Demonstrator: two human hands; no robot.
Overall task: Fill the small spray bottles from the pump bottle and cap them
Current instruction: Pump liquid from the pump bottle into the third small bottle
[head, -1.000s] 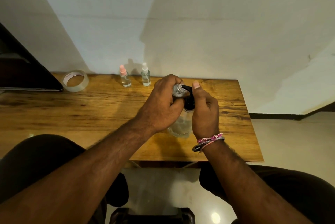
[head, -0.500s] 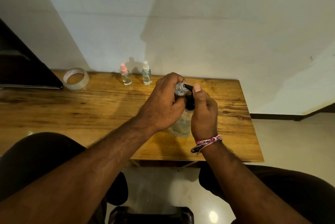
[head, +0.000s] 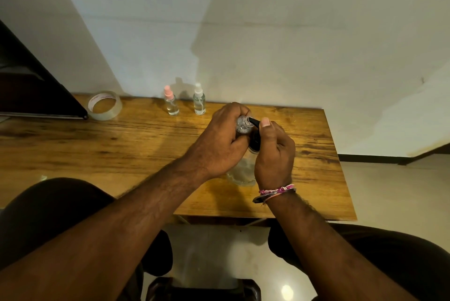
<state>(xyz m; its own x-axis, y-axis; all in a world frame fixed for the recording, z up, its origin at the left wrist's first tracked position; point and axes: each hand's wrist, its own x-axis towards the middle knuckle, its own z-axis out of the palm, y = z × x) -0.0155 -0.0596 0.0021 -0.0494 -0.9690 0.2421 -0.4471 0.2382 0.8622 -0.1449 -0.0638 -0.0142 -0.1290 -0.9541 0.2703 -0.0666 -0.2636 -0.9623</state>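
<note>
On the wooden table (head: 73, 154) I counted three small spray bottles and one pump bottle. Two of the small ones stood upright at the back edge near the wall, just beside each other but apart: one with a pink cap (head: 171, 103) and one with a white cap (head: 199, 102), both closed. The third small bottle (head: 243, 125), without cap, was gripped in the person's left hand (head: 219, 144), whose fingers curled around it, its open neck held at the black spout. The right hand (head: 274, 154) was curled around the black pump head of the clear pump bottle (head: 242, 174), thumb lying on top; this bottle stood on the table between both hands. One roll of clear tape (head: 104, 105) lay at the far left; its inner ring carried some printing, too small to read. I saw no readable label on the bottles.
</note>
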